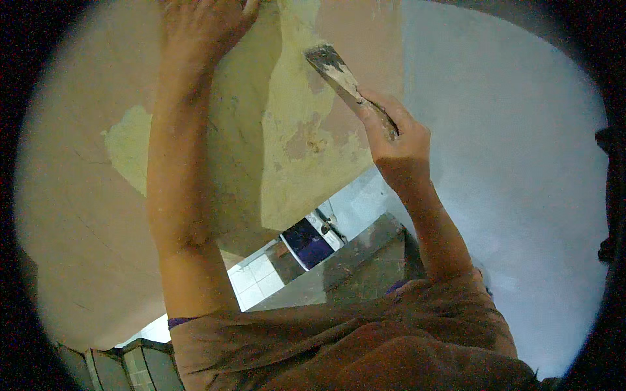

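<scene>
My right hand [403, 130] is closed round the handle of a putty knife [339, 75], its worn blade smeared with pale and dark residue. The blade points up and left, close to a patchy wall [293, 124] where yellowish areas show among pinkish-tan ones. Whether the edge touches the wall, I cannot tell. At the upper left, my left hand [205, 26] lies against the wall with its thumb stretched out to the side. The upper frame edge cuts off its other fingers.
On the right stretches a smooth bluish-grey wall [515, 169]. Far below are white floor tiles [257, 277], a white appliance with a dark top [308, 244] and a grey ledge [358, 264]. Dark step-like shapes [124, 368] appear at the lower left.
</scene>
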`<state>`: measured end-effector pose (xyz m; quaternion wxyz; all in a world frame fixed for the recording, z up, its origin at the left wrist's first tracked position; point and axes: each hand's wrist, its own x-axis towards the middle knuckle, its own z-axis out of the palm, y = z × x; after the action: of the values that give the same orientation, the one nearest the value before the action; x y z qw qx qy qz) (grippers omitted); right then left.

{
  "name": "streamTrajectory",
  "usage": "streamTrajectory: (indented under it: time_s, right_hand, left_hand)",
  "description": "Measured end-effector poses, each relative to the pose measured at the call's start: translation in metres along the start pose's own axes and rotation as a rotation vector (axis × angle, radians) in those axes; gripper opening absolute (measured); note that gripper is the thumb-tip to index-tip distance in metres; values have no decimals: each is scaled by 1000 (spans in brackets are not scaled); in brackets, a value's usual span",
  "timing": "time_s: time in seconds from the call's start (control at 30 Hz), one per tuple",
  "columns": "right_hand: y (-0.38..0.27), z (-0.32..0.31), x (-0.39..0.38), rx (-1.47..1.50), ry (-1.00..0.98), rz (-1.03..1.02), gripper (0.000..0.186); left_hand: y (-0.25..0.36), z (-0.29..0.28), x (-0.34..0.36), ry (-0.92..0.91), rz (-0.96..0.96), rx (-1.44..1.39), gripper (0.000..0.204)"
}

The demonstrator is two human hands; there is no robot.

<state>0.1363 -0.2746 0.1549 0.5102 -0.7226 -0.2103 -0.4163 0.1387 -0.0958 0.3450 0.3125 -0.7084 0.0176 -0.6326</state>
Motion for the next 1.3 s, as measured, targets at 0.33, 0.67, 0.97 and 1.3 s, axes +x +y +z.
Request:
streamTrajectory:
  time_s: [0.33, 0.67, 0.97, 1.3]
  right_hand:
    - [-11, -2, 7, -23, -8, -16, 22]
    - [-19, -1, 14, 41, 59, -179, 23]
    - [-34, -8, 21, -30, 0, -124, 25]
    - [-26, -6, 18, -132, 19, -194, 23]
  left_hand:
    - [-3, -7, 7, -17, -7, -57, 61]
    - [-23, -5, 20, 69, 16, -41, 61]
    - [-29, -10, 30, 60, -17, -13, 61]
    - [-25, -8, 26, 52, -9, -20, 60]
